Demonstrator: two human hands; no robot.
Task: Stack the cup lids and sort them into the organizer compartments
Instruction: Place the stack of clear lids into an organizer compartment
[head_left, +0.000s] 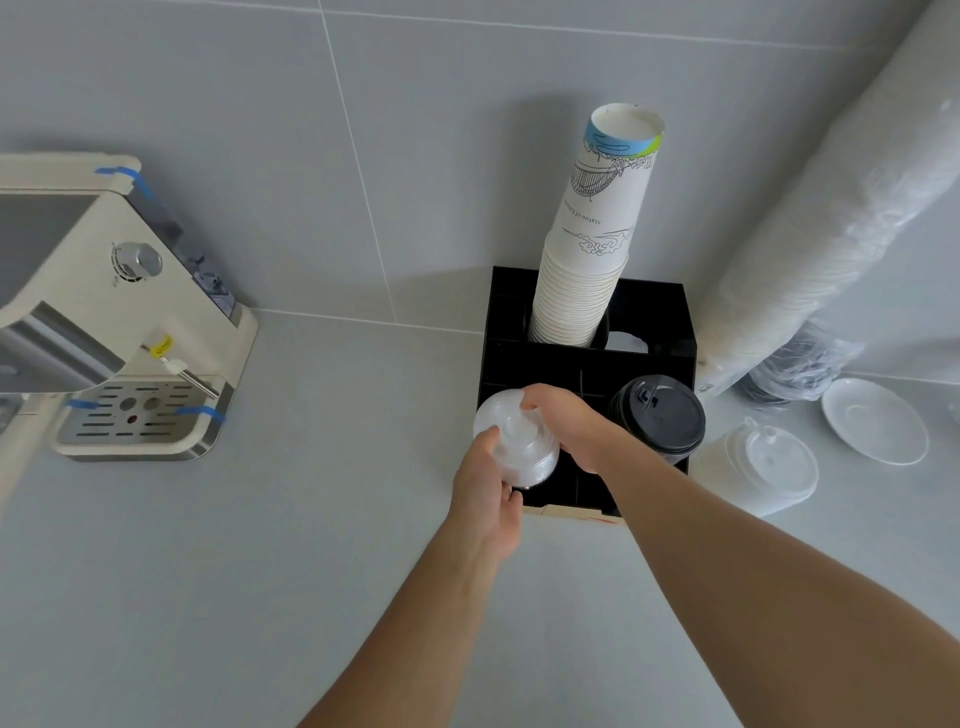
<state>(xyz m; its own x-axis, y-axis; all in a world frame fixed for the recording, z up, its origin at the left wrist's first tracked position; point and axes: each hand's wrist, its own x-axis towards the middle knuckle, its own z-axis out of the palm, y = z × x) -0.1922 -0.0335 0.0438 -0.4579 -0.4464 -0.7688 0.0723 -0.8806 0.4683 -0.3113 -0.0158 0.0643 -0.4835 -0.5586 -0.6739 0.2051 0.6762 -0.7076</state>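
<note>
A stack of clear dome lids (514, 441) sits over the front left compartment of the black organizer (649, 312). My left hand (485, 493) grips the stack from its near side. My right hand (569, 426) holds its top and far side with curled fingers. A stack of black lids (662, 415) fills the front right compartment. A tall stack of paper cups (592, 249) stands in a back compartment. A stack of white flat lids (763, 462) rests on the counter just right of the organizer.
A cream espresso machine (119, 312) stands at the left. A long plastic-wrapped sleeve of cups (841, 208) leans against the wall at the right, with a white saucer (875, 421) below it. A white lid (626, 340) lies in the organizer's back right compartment.
</note>
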